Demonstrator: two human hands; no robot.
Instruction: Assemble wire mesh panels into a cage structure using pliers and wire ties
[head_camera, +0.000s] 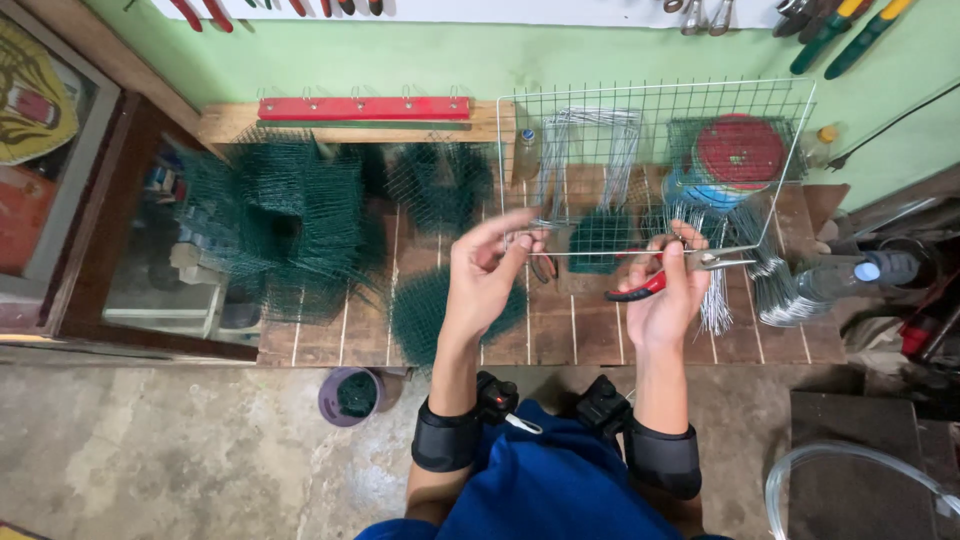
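Observation:
A silver wire-mesh panel (650, 140) stands upright over the wooden workbench (600, 335), its lower edge at hand height. My left hand (485, 275) pinches that lower edge near its left corner with thumb and forefinger. My right hand (665, 290) grips red-handled pliers (640, 288), whose jaws point right along the panel's bottom wire. Both wrists wear black bands.
Stacks of dark green mesh pieces (285, 215) cover the bench's left half. Bundles of bent silver wires (790, 290) lie at the right. A red and blue spool (735, 160) sits behind the panel. A purple cup (350, 395) stands on the floor. Tools hang on the green wall.

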